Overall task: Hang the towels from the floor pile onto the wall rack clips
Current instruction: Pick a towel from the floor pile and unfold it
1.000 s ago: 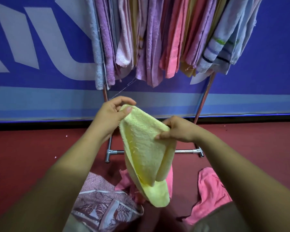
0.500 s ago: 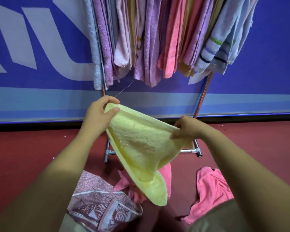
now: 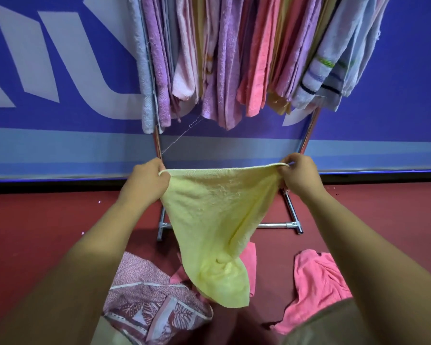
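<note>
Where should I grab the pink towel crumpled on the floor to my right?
Probably its far corner, toward the rack foot. The pink towel lies crumpled, but that hemmed edge lies flat and exposed on the floor, while the near part is hidden by your right arm. Once the yellow towel is hung, reach down from above and pinch that corner.
</note>
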`<state>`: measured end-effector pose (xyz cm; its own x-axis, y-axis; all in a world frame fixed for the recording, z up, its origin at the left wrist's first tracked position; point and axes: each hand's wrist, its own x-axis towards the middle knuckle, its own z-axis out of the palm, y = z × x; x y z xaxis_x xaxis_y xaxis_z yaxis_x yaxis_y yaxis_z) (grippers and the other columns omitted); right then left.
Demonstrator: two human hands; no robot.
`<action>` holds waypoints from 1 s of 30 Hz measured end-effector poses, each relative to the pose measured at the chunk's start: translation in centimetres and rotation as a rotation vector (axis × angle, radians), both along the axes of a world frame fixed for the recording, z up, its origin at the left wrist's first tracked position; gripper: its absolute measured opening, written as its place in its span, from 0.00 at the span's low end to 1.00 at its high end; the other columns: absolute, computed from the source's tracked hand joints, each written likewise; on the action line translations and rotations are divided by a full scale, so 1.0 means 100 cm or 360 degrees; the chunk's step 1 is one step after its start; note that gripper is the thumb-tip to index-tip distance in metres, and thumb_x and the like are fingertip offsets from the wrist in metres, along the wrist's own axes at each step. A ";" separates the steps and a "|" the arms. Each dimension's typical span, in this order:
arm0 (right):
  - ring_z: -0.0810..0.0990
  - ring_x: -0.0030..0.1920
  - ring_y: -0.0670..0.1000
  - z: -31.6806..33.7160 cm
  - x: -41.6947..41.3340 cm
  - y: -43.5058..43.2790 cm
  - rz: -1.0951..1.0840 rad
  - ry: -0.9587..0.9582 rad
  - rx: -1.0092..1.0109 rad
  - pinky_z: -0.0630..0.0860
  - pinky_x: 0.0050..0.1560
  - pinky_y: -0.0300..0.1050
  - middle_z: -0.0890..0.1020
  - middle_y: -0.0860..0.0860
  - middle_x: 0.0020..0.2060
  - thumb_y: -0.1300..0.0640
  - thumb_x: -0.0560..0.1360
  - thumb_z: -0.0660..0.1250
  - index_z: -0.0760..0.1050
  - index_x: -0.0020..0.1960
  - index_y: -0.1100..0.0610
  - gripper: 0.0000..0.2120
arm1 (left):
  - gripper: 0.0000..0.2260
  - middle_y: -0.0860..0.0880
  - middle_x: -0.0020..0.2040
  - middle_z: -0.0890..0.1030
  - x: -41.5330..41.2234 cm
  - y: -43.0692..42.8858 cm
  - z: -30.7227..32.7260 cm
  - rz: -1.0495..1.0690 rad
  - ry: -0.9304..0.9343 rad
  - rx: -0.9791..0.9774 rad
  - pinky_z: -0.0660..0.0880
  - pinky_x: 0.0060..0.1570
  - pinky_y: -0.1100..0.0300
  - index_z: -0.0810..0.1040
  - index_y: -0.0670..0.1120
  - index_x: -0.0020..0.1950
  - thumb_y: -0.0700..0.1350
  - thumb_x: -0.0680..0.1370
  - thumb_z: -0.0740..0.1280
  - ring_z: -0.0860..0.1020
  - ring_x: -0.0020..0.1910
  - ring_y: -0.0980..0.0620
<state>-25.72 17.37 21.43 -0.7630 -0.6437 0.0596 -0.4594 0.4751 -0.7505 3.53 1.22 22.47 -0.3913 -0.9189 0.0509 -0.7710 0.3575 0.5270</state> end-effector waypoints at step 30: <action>0.81 0.33 0.56 0.018 0.074 -0.009 0.0754 -0.0349 -0.0400 0.81 0.42 0.56 0.80 0.60 0.31 0.69 0.77 0.67 0.76 0.44 0.59 0.07 | 0.03 0.52 0.46 0.76 -0.040 0.043 -0.001 -0.0935 0.0620 0.0096 0.69 0.52 0.62 0.83 0.56 0.44 0.53 0.73 0.71 0.75 0.50 0.55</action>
